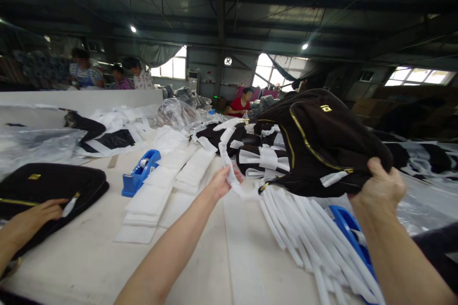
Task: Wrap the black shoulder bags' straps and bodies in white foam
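In the head view my right hand (384, 183) grips the lower corner of a black backpack (322, 138) with gold zippers, holding it tilted above the table. A small white wrap (334, 178) covers one zipper pull. My left hand (223, 182) is closed around a narrow white foam strip (226, 147) beside the backpack's strap side. Wider white wraps (268, 157) cover the black straps there. Below the backpack lies a bundle of thin white foam rods (307, 228). Whether the strip in my left hand is fixed to the backpack, I cannot tell.
Stacked white foam sheets (143, 214) and a blue tape dispenser (141, 171) lie left of centre. Another blue dispenser (347, 224) sits under my right forearm. At far left a co-worker's hand (46, 214) touches another black bag (53, 183). Several people work farther back.
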A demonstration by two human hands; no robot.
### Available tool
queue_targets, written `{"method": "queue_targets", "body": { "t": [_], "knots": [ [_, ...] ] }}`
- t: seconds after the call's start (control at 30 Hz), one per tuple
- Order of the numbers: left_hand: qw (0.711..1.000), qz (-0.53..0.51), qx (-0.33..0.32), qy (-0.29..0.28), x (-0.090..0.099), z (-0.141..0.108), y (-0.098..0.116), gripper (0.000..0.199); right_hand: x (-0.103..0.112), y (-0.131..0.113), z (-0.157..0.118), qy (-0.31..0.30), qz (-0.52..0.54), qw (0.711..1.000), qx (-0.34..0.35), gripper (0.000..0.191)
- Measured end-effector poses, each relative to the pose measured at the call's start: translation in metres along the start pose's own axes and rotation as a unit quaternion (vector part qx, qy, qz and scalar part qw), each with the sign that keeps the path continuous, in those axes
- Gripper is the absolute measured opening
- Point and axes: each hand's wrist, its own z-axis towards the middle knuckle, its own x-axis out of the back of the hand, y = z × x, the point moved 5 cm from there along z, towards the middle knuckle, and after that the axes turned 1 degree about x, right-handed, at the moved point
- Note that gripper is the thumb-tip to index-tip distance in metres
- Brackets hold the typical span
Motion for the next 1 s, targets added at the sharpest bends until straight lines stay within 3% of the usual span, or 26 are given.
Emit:
{"method": "queue_targets", "body": {
  "t": [0.17,0.27,0.33,0.4,0.5,0.57,0.67,0.73,0.8,0.9,1.0],
  "knots": [
    [0.986,-0.001,-0.16,0.036,-0.038,0.024,0.109,0.01,0.019,0.02,-0.075,-0.004,0.084,0.992,-0.098,0.03],
    [0.966,0.047,-0.254,0.01,-0.08,0.028,0.168,0.013,0.025,0.039,-0.116,-0.032,0.103,0.978,-0.176,0.041],
    [0.942,0.1,-0.321,-0.02,-0.116,0.025,0.195,0.015,0.027,0.052,-0.142,-0.046,0.107,0.964,-0.24,0.046],
    [0.921,0.138,-0.361,-0.054,-0.151,0.02,0.207,0.016,0.027,0.061,-0.166,-0.063,0.113,0.949,-0.288,0.048],
    [0.907,0.163,-0.373,-0.107,-0.193,0.015,0.208,0.017,0.023,0.065,-0.203,-0.107,0.122,0.93,-0.329,0.053],
    [0.907,0.166,-0.363,-0.136,-0.212,0.011,0.203,0.018,0.02,0.065,-0.225,-0.138,0.124,0.922,-0.339,0.056],
    [0.907,0.178,-0.346,-0.161,-0.225,0.006,0.193,0.019,0.023,0.074,-0.253,-0.177,0.11,0.901,-0.38,0.057],
    [0.901,0.208,-0.338,-0.178,-0.225,0.003,0.183,0.019,0.031,0.086,-0.269,-0.21,0.089,0.867,-0.443,0.056],
    [0.885,0.255,-0.327,-0.212,-0.223,-0.001,0.168,0.018,0.044,0.096,-0.284,-0.258,0.052,0.813,-0.519,0.055],
    [0.855,0.312,-0.305,-0.28,-0.215,-0.004,0.144,0.018,0.071,0.099,-0.298,-0.369,-0.067,0.699,-0.609,0.055],
    [0.845,0.327,-0.293,-0.307,-0.207,-0.005,0.132,0.02,0.08,0.082,-0.29,-0.537,-0.187,0.576,-0.588,0.06]
  ]
}}
